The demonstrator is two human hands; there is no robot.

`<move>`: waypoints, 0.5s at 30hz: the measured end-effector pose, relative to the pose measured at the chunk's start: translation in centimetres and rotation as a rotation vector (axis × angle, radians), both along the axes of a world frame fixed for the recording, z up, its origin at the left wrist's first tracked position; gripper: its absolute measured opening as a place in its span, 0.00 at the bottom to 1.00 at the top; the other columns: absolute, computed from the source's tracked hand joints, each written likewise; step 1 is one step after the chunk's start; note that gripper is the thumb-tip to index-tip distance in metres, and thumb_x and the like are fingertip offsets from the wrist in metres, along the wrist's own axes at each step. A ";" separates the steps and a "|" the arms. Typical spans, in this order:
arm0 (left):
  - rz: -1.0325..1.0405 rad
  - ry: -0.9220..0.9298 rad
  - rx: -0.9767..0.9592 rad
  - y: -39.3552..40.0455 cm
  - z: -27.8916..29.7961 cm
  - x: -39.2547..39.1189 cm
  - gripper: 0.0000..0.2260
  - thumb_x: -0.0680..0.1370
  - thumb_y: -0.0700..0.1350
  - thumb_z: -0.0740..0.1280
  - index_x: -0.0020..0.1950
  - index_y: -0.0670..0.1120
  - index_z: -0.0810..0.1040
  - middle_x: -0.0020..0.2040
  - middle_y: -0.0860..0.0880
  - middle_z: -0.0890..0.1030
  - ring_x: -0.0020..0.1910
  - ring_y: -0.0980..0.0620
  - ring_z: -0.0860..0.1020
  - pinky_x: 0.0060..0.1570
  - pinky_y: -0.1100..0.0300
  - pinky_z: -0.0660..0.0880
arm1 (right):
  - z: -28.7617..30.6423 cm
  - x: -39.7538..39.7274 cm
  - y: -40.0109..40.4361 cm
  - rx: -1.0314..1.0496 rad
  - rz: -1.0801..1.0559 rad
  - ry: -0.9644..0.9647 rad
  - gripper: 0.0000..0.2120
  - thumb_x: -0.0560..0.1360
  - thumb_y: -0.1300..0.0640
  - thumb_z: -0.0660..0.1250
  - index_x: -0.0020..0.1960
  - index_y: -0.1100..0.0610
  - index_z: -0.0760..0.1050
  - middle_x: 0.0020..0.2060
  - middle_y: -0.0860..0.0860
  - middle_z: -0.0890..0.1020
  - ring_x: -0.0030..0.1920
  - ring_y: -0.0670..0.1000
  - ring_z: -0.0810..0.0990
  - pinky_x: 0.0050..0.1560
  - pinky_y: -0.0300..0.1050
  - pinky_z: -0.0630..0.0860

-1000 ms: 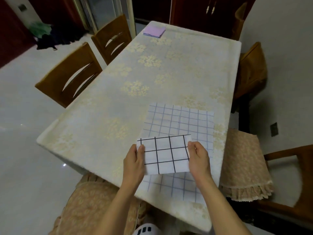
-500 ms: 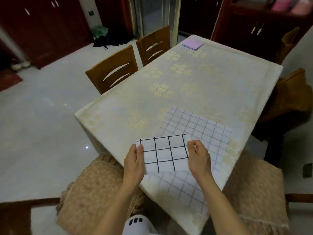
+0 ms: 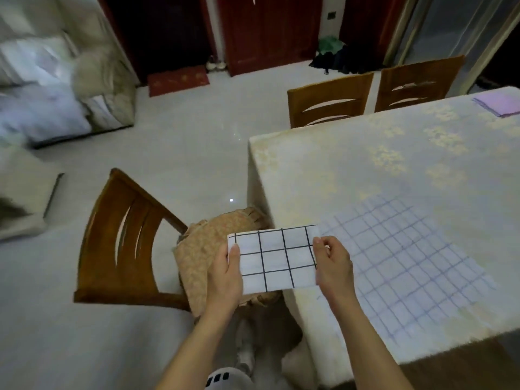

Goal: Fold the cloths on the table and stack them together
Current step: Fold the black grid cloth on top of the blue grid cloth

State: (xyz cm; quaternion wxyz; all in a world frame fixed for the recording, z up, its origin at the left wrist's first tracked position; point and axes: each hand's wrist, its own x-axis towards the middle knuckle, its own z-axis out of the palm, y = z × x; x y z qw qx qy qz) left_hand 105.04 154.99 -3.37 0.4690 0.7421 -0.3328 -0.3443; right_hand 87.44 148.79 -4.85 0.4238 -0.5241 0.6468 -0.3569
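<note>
Folded black-grid cloth (image 3: 277, 260) held in the air, off the table's near-left corner, above the cushioned chair (image 3: 202, 249). Not resting on anything. It sits as a small neat rectangle, so the folding of this piece looks finished; the hold reads as a carry, not a crease.

Left hand (image 3: 226, 273) clamps the cloth's left edge, thumb on top, fingers underneath. Right hand (image 3: 333, 267) clamps the right edge the same way. Gripping both short sides keeps the layers taut and flat so the fold does not fall open in transit.

Blue-grid cloth (image 3: 408, 266) lies spread flat on the table (image 3: 351, 164), near the front edge, just right of the right hand. Still a single open sheet by the look of it, so it is yet to be folded. Whether it hangs slightly over the front edge I cannot tell; the pattern fades there.

Purple cloth (image 3: 498, 104) sits folded at the far end of the table, well apart from the other two. Probably the stack's starting point, which would explain why the black-grid piece is held up rather than laid down here.

Two more wooden chairs (image 3: 329, 99) stand along the table's far-left side, tucked in, clear of the route.

Judgement: one cloth in hand ready to stack, one unfolded, one placed.
</note>
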 end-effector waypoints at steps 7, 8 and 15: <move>0.251 -0.028 0.025 6.4 0.7 5.6 0.11 0.84 0.52 0.55 0.63 0.52 0.71 0.52 0.52 0.79 0.49 0.55 0.80 0.37 0.64 0.80 | 0.3 7.6 2.0 -0.009 0.271 -0.039 0.11 0.82 0.48 0.61 0.44 0.51 0.75 0.39 0.49 0.81 0.43 0.52 0.80 0.40 0.49 0.76; 0.293 -0.041 0.020 7.3 0.8 6.3 0.10 0.84 0.52 0.54 0.62 0.52 0.71 0.51 0.54 0.79 0.48 0.55 0.80 0.34 0.67 0.78 | 0.3 8.7 2.4 -0.010 0.302 -0.039 0.11 0.82 0.47 0.61 0.45 0.51 0.76 0.40 0.49 0.82 0.44 0.52 0.81 0.42 0.52 0.78; 0.527 -0.137 0.014 13.6 0.9 10.9 0.09 0.84 0.50 0.54 0.57 0.48 0.71 0.44 0.58 0.75 0.41 0.58 0.77 0.29 0.74 0.72 | 1.3 16.2 6.0 -0.037 0.542 -0.049 0.10 0.83 0.50 0.59 0.50 0.54 0.75 0.43 0.50 0.81 0.45 0.52 0.79 0.44 0.49 0.76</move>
